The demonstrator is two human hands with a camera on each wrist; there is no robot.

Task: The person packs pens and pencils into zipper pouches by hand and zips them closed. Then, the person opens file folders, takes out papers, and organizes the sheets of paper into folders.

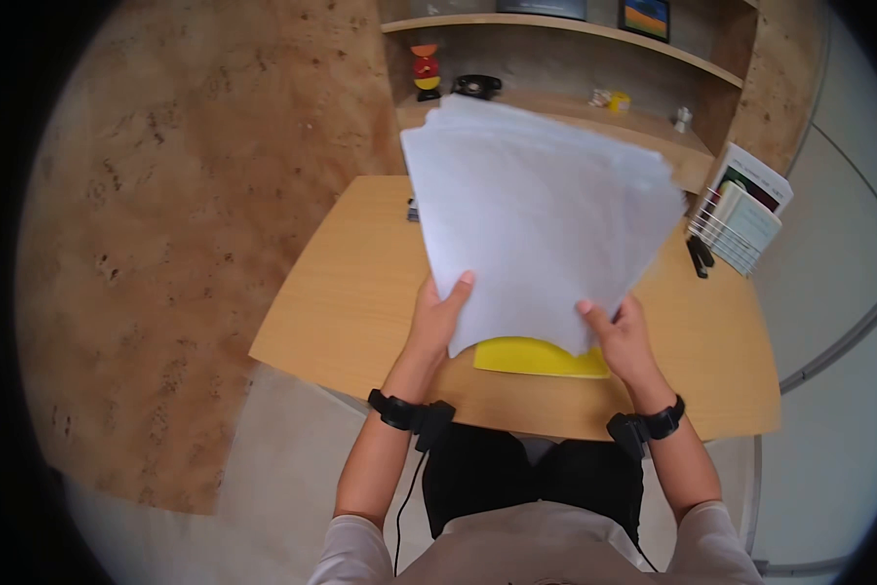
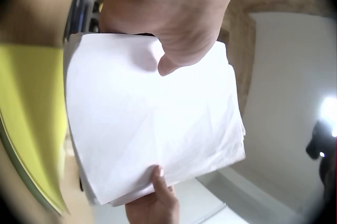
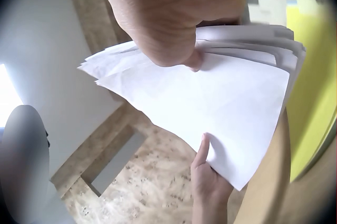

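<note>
Both hands hold a loose, fanned stack of white paper sheets [image 1: 545,214] up over the desk. My left hand [image 1: 438,312] grips its lower left edge, thumb on the front face. The right hand [image 1: 622,336] grips the lower right edge in the same way, thumb on top and fingers behind. In the right wrist view the sheet edges are uneven and spread apart near the right hand [image 3: 174,29]. Under the stack a yellow sheet or folder [image 1: 541,359] lies on the desk, partly hidden by the papers.
The wooden desk [image 1: 331,283] spreads beneath. At its right back stand a wire rack [image 1: 736,234] with booklets and a black stapler [image 1: 699,256]. Behind, a shelf [image 1: 555,102] bears a black telephone [image 1: 475,86], a colourful figure [image 1: 426,73] and small items.
</note>
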